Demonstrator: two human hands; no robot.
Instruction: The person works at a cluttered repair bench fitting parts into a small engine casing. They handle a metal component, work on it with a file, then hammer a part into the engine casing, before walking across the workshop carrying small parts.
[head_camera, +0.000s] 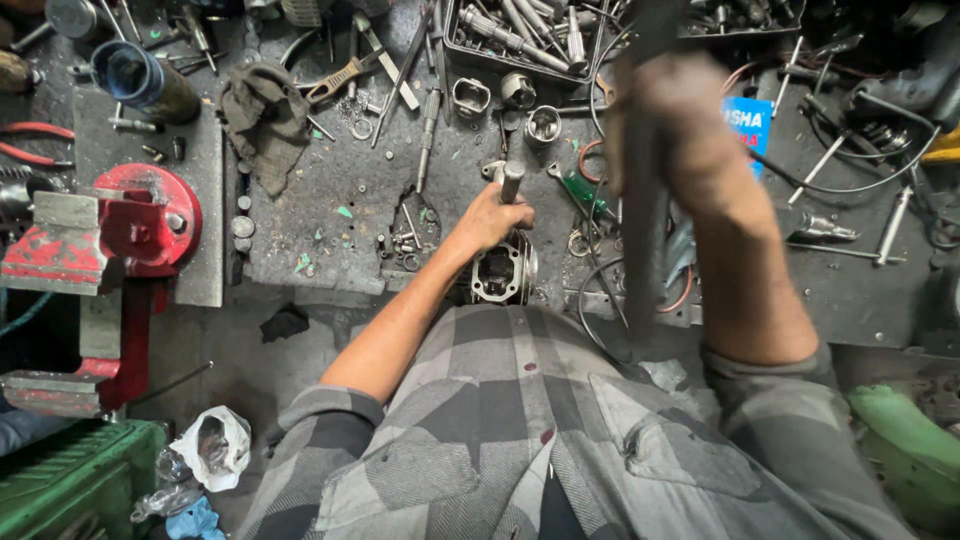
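Your left hand (492, 215) is clenched around a short metal rod (512, 181) that stands upright on top of the engine cylinder block (503, 268), which sits at the near edge of the workbench (330, 190), right in front of your chest. Your right hand (668, 120) is raised high and blurred, closed around a dark handle (640, 200) that runs down past your forearm; what sits at its head is out of view, so I cannot tell what tool it is. Keep the rod square to the block and your left fingers low and clear of its top end, since that is where a blow would land. Hold the block steady against the bench so it cannot skid toward the edge. The block is a dull grey metal casting with a round bore and small corner holes, greasy and dark. Loose washers, rings and sockets lie close around it, and a red bench vise (130, 225) stands at the left edge, well apart.
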